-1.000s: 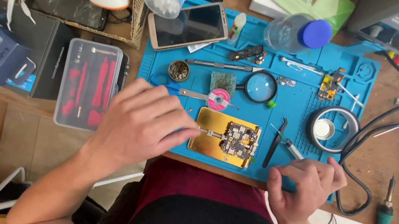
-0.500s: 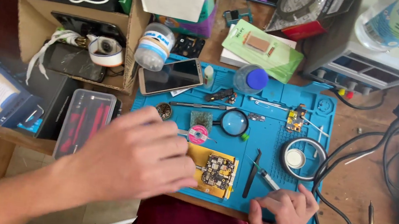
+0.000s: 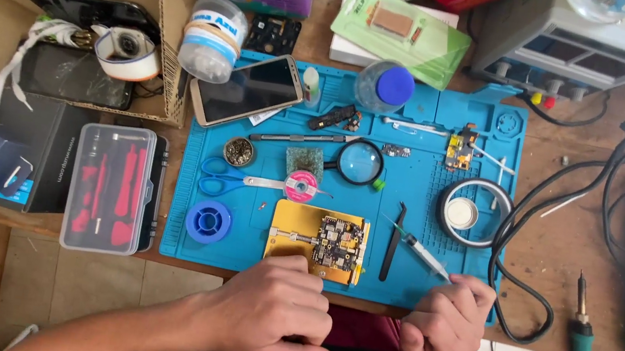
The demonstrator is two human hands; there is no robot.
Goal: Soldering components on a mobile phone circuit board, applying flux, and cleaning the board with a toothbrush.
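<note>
Hands rest at the near edge of the blue work mat (image 3: 467, 291): the left hand (image 3: 272, 316) lies curled, palm down, just below the yellow holder (image 3: 290, 233) that carries the circuit board (image 3: 337, 242), touching its front edge and gripping nothing that shows. The right hand (image 3: 448, 325) is loosely closed, its fingertips on the back end of the syringe (image 3: 418, 249), which lies slantwise on the mat beside the black tweezers (image 3: 393, 242).

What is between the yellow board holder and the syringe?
Black tweezers lie on the blue mat between the yellow holder and the syringe, in the head view.
</note>
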